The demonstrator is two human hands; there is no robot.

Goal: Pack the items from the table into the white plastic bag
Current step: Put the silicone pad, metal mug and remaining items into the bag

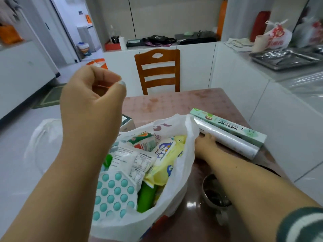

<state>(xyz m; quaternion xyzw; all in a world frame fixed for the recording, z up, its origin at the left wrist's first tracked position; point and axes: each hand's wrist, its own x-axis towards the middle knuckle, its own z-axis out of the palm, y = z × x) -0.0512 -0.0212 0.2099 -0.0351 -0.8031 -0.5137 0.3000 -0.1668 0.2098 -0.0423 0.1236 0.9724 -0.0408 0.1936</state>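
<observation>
White plastic bag (176, 180) gapes at lower centre, soft and crammed; left hand (92, 95) hangs above, curled on nothing. Further right, right hand (205, 143) touches the light, slippery roll (227, 138); its grip's hidden, so take it mid-length.

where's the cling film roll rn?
Head view, right side: the cling film roll lies on the table against the long green box, just right of the white plastic bag, right hand touching it.
</observation>
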